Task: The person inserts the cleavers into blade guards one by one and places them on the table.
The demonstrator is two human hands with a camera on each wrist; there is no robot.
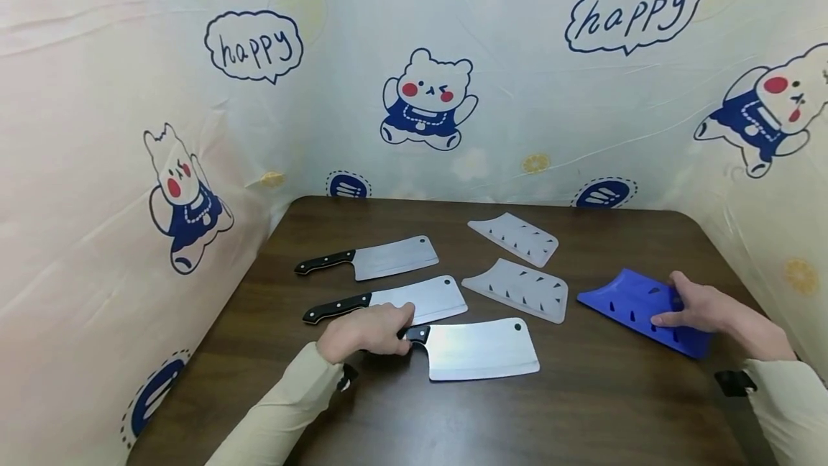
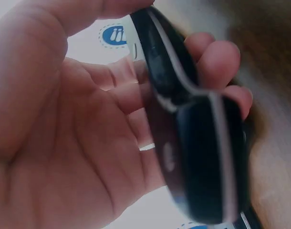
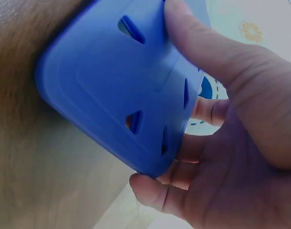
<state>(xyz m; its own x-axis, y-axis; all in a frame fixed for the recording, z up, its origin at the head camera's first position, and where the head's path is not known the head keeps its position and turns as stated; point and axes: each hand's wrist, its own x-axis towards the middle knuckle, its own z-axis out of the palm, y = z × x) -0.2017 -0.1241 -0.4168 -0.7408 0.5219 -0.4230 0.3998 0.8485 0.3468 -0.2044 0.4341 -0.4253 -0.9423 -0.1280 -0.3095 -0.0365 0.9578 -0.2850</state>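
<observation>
My left hand (image 1: pixel 369 329) grips the black handle (image 2: pixel 207 148) of the nearest cleaver (image 1: pixel 481 351), its fingers curled round it. The broad steel blade points right, with a small hole near its top corner. Over on the right, my right hand (image 1: pixel 701 308) holds a blue blade cover (image 1: pixel 630 304) with triangular slots. The right wrist view shows the thumb on the upper face of the blue cover (image 3: pixel 107 86) and the fingers behind its edge. Just beyond my left hand lies a second cleaver (image 1: pixel 423 298), partly hidden by that hand.
A third cleaver (image 1: pixel 394 259) lies farther back, handle to the left. Two white slotted blade covers, a nearer one (image 1: pixel 520 290) and a farther one (image 1: pixel 517 237), lie right of the cleavers. The brown table (image 1: pixel 582 408) meets a printed cloth backdrop (image 1: pixel 517 92) behind and at both sides.
</observation>
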